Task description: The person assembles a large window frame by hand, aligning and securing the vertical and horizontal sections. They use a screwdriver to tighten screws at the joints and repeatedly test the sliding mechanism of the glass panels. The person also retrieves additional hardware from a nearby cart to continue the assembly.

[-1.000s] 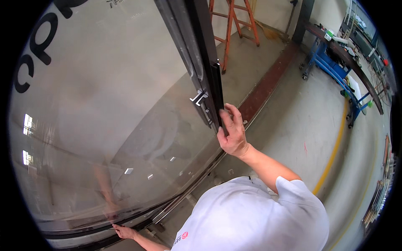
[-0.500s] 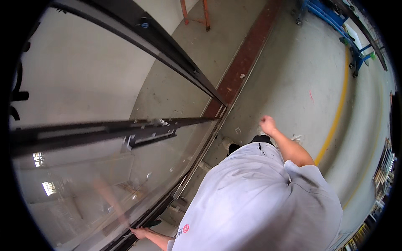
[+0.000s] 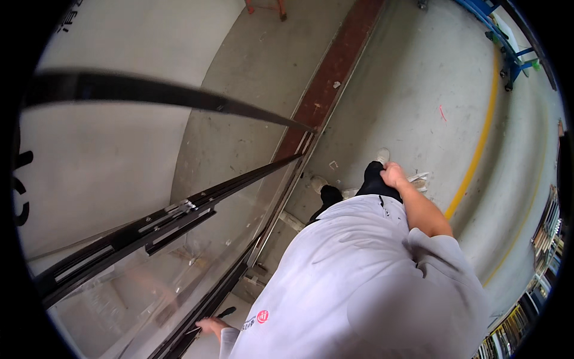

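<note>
A large glass panel (image 3: pixel 197 251) in a dark metal frame stands on my left. Its upright bar (image 3: pixel 173 217) carries a latch-like metal fitting (image 3: pixel 186 206). My left hand (image 3: pixel 210 325) is at the panel's near dark frame edge (image 3: pixel 186 332), its fingers curled on it. A black handle-like piece (image 3: pixel 226 312) shows just beyond that hand. My right hand (image 3: pixel 393 175) hangs in a loose fist before my dark-trousered thigh, with nothing visible in it. Faint reflections lie on the glass.
Another dark upright post (image 3: pixel 161 96) rises farther off, beside a pale wall (image 3: pixel 131 140). A reddish-brown strip (image 3: pixel 335 75) crosses the grey floor. Blue wheeled racks (image 3: pixel 511 60) stand far right, past a yellow line (image 3: pixel 483 137). Long stacked pieces (image 3: pixel 547 239) lie along the right edge.
My view has shifted, and the posts and floor strip appear farther left. One shoe has come into sight ahead. The right fist has swung back toward my thigh; the left hand stays at the frame edge.
</note>
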{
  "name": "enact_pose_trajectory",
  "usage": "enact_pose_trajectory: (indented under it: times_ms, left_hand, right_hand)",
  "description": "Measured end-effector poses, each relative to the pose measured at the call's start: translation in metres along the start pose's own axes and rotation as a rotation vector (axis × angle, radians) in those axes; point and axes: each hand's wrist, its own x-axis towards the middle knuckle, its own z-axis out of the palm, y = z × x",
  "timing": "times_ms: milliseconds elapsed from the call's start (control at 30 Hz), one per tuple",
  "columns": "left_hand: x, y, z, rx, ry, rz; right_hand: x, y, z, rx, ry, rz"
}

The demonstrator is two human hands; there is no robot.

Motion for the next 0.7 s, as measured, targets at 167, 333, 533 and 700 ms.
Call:
enact_pose_trajectory:
  times_ms: [167,333,533,700]
  left_hand:
    - [-0.209,-0.094,0.037,0.274,-0.599,-0.052]
    - [-0.474,-0.145,0.074,0.706,-1.508,0.635]
    - [-0.721,-0.098,0.116,0.738,-1.852,0.770]
    - [-0.848,-0.093,0.190,0.691,-1.937,0.523]
  right_hand:
    - [0.010,-0.009,-0.042,1.010,-0.401,0.084]
    - [-0.001,0.023,-0.126,2.099,-0.998,-0.137]
    - [-0.008,0.081,-0.293,2.180,-0.833,-0.564]
    - [0.029,0.133,-0.403,2.323,-0.543,-0.600]
